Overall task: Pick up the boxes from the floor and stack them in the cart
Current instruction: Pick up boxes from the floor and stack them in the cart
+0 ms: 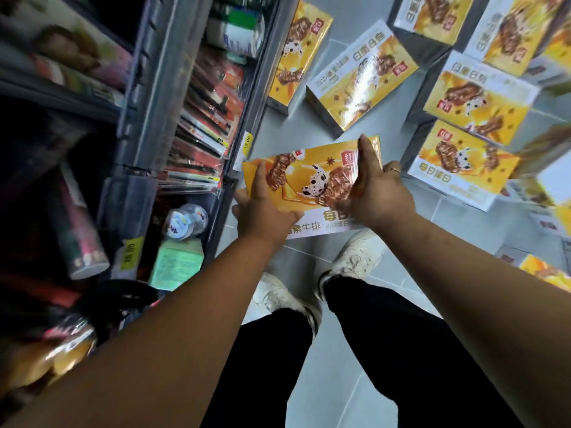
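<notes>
Our left hand point(262, 208) and right hand point(375, 193) grip one glossy yellow cardboard box point(309, 177); many matching boxes point(361, 75) await on the grey floor point(327, 381), cart unseen.

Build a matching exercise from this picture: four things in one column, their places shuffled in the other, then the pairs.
1 held box
2 white sneakers
3 yellow price tag
4 nearest floor box

A on the shelf edge
B lying on the grey tiles
C gripped by left hand and right hand
D on the person's feet

Pairs: 1-C, 2-D, 3-A, 4-B
</notes>
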Motion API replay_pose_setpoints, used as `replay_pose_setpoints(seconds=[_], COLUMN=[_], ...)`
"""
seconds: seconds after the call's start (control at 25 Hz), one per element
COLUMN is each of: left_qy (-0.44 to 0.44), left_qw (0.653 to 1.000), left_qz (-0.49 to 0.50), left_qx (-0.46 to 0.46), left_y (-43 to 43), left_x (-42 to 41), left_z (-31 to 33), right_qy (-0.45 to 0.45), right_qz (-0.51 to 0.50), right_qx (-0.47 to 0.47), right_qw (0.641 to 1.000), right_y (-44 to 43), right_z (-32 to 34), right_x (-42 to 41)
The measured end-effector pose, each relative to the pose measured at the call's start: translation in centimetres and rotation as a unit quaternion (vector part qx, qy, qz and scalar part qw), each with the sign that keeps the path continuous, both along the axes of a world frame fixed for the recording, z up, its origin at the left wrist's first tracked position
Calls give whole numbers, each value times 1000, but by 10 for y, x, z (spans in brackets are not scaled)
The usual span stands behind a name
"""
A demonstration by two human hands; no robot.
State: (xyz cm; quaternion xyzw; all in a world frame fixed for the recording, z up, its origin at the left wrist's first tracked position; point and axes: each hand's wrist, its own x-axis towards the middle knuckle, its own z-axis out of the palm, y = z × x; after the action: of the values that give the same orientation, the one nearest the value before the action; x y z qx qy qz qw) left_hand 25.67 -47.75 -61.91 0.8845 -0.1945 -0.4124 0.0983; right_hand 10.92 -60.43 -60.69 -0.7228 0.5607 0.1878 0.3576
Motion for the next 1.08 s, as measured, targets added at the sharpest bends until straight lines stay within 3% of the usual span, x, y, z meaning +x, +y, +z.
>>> replay_pose_setpoints(seconds=[0.6, 1.08], left_qy=[-105, -240], left_qw=[980, 943], left_qz=[-38, 101], left_qx=[-167, -208], left_y=[-31, -14], left_x=[-1, -34], left_z=[373, 559], right_qy=[-70, -191], right_qz=[-2, 181], right_qx=[-113, -177], right_qw=[991, 948], right_y=[-38, -63], right_z=[371, 551], right_x=[-10, -1])
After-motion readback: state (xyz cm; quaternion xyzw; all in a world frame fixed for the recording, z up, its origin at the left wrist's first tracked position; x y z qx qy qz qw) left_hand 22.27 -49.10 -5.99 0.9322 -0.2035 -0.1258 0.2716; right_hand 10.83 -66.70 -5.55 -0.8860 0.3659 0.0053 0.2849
